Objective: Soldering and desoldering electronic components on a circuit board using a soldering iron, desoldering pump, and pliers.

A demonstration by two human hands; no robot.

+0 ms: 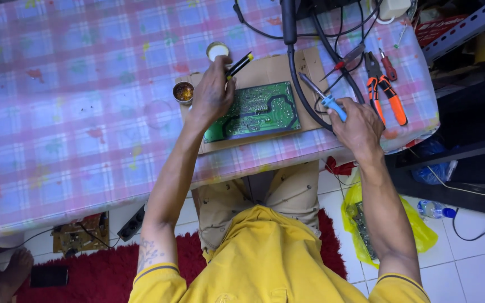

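left hand (213, 92): fingers closed round a black-and-yellow tool (239, 64), held over the left end of the board.
right hand (358, 126): curled shut on a blue-handled soldering iron (325, 99), tip aimed up-left, off the board's right edge.
board: green circuit board (256, 110) flat on a cardboard sheet (270, 70), in front of me, between both hands.
risk: my guess, the iron's cable (294, 73) lies just beside the board; a snag could drag the tip onto cardboard or tablecloth and scorch it.
risk 2: flux tin (183, 91) close to my left wrist, easy to knock.
surface: checked plastic tablecloth (74, 101), pliers (383, 84) at right.
room: white tiled floor, red rug (96, 269).
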